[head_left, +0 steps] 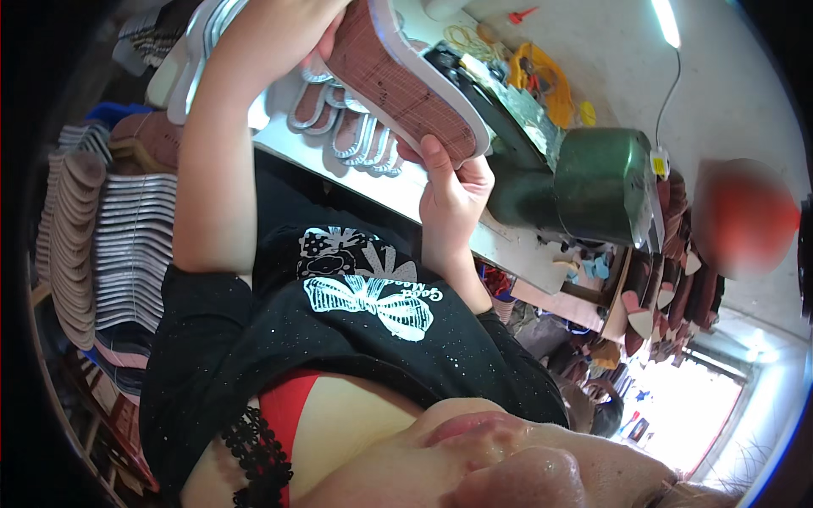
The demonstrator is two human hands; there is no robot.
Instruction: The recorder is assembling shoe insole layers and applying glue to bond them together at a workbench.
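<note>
A long, curved insole (398, 80) is held up between both hands, off the white tabletop (529, 264). Its brown face is patterned with fine grid lines and dark marks, and is bordered by a smooth white rim. One side is gripped by the left hand (318, 32), partly cut off above; the rounded end is pinched by the right hand (453, 186), thumb on the brown face. Similar silver-edged pieces (360, 135) are overlapped on the tabletop, near a rounded green machine (597, 182). Stacked layers (131, 245), apparently more insoles, are seen at left; a pale wall (614, 76) is lit by a tube lamp (666, 21).
</note>
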